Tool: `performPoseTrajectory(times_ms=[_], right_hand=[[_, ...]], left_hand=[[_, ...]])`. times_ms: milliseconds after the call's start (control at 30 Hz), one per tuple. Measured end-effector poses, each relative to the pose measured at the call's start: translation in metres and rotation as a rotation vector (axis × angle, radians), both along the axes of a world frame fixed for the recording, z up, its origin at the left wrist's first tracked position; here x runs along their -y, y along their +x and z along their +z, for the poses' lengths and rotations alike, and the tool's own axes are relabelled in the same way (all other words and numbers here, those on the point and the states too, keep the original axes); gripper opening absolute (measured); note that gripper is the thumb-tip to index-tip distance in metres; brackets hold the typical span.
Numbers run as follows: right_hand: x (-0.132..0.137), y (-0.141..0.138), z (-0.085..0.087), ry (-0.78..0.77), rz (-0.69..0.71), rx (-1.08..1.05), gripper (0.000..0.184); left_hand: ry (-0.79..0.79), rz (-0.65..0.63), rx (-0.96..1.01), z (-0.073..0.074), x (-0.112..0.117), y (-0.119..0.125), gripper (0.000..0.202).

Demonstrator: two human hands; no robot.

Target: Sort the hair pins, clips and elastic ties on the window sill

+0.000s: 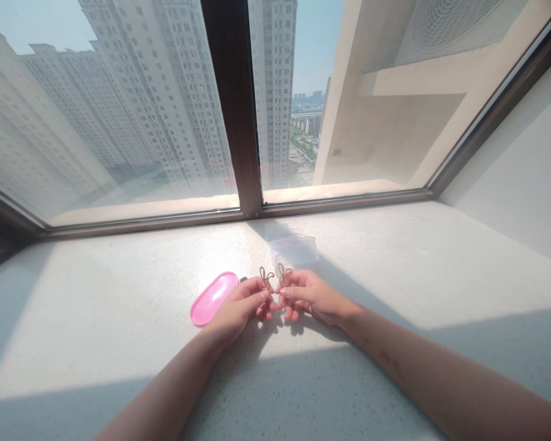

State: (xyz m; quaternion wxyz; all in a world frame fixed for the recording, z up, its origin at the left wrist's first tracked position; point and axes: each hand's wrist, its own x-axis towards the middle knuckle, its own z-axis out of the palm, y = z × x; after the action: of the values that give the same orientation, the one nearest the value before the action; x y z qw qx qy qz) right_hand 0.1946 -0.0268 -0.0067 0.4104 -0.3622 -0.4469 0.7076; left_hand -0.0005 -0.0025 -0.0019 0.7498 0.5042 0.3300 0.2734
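Note:
My left hand (239,306) and my right hand (305,295) meet fingertip to fingertip over a pale stone windowsill (395,263). Each hand pinches one small brown looped wire piece: the left piece (265,278) sticks up above my left thumb, the right piece (283,274) above my right fingers. The two pieces stand side by side, a small gap between them. A pink oval case (212,297) lies flat just left of my left hand.
A small clear plastic bag (294,250) lies on the sill just beyond my hands. A dark window frame (232,110) with a central post runs along the back. A white wall (523,165) rises on the right.

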Motion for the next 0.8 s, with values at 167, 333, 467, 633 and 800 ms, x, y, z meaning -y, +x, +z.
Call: performPoseTrajectory(times_ms=[167,333,467,633,800], right_hand=[[-0.0003,0.0003,-0.0009,0.001,-0.002,-0.012,0.023],[-0.0003,0.0001,-0.0016,-0.012,-0.006,-0.017,0.023],[0.0005,0.0004,-0.0017,-0.031,-0.012,-0.022,0.024],[0.0005,0.0011,-0.0013,-0.015,-0.004,-0.015,0.023],[-0.0004,0.0002,-0.0019,-0.017,-0.012,-0.014,0.023]], left_hand=[[0.008,0.007,-0.001,-0.0006,-0.0004,-0.0001,0.016],[0.01,0.007,-0.004,-0.003,-0.0006,-0.0004,0.015],[0.009,0.008,-0.003,-0.0026,-0.0004,-0.0001,0.015],[-0.002,0.014,-0.005,-0.001,-0.0001,0.0007,0.016],[-0.019,0.017,-0.016,0.0003,0.0003,0.001,0.017]])
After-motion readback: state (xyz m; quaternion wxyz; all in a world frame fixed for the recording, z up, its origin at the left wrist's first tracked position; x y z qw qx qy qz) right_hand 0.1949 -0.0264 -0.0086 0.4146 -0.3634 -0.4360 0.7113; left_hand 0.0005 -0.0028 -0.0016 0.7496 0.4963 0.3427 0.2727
